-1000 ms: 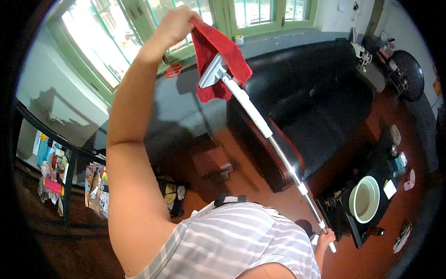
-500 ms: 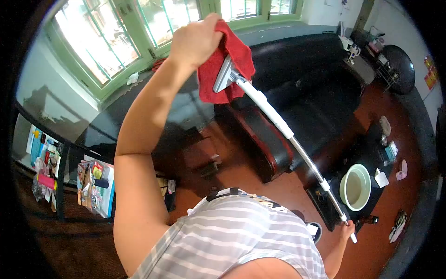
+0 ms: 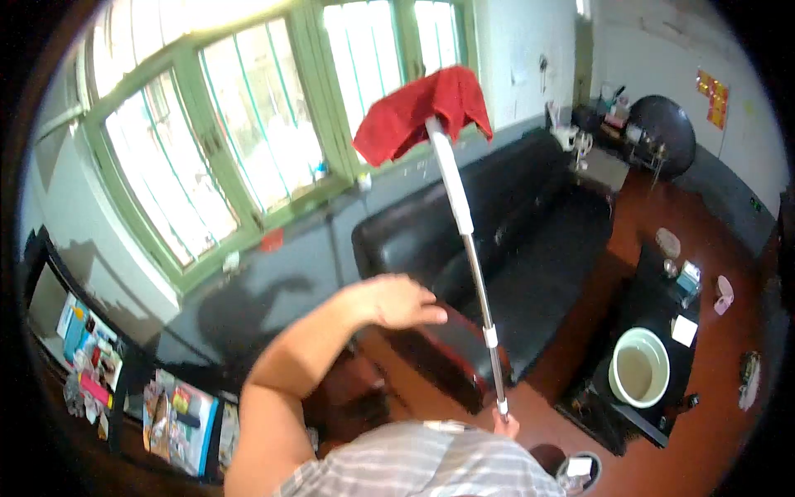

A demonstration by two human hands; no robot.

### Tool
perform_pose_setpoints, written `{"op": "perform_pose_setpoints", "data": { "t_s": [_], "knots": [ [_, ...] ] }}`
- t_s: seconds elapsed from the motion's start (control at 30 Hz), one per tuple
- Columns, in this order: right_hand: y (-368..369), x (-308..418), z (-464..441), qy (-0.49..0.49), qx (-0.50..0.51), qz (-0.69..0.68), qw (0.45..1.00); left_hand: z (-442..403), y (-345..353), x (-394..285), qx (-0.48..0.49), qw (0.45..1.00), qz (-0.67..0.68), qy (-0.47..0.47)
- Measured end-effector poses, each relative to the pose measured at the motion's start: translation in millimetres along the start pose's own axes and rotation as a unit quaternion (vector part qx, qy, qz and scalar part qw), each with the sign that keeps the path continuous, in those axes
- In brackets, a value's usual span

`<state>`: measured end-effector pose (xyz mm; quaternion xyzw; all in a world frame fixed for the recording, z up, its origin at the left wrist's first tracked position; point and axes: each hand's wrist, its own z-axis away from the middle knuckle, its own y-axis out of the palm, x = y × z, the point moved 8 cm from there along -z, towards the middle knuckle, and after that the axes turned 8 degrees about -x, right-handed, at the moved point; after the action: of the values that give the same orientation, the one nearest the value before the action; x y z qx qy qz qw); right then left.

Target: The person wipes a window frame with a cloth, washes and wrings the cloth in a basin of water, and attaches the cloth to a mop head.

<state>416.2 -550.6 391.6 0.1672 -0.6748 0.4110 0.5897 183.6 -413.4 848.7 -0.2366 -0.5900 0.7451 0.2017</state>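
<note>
My right hand (image 3: 505,424) grips the lower end of a long-handled window squeegee (image 3: 454,182) with a white and silver pole. A red cloth (image 3: 422,116) drapes over the tool's head and hides it, raised in front of the green-framed window (image 3: 319,116). My left hand (image 3: 402,303) is off the cloth, fingers stretched out and thumb apart, holding nothing. It hovers left of the pole, in front of the black sofa (image 3: 397,240).
A dark low table (image 3: 596,398) on the right carries a pale green basin (image 3: 639,369) of cloudy water. A bin (image 3: 584,470) stands near my body. Shelves with clutter (image 3: 178,418) are at the left. A large dark round pan (image 3: 662,137) stands at the back right.
My left hand has let go of the red cloth and dropped lower. The squeegee's covered head has risen toward the window, its pole now steeper. My right hand has moved left with the pole.
</note>
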Motion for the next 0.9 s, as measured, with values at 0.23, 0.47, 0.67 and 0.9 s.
{"op": "perform_pose_setpoints", "data": {
  "t_s": [0.23, 0.47, 0.67, 0.9],
  "knots": [
    [40.7, 138.1, -12.5, -0.059, 0.020, -0.018, 0.998, -91.7, 116.1, 1.9, -0.196, 0.788, 0.579, 0.069],
    [95.5, 304.6, 38.1, -0.155, 0.105, -0.090, 0.978, -60.5, 34.1, 88.3, -0.494, 0.659, 0.562, -0.081],
    [144.4, 334.5, 107.3, -0.176, 0.292, -0.121, 0.932, -26.9, -96.0, 165.6, -0.620, 0.611, 0.490, 0.044],
    [180.9, 432.6, 123.3, -0.191, 0.245, -0.116, 0.943, 11.0, -232.8, 189.9, -0.489, 0.634, 0.573, 0.177]
  ]
}}
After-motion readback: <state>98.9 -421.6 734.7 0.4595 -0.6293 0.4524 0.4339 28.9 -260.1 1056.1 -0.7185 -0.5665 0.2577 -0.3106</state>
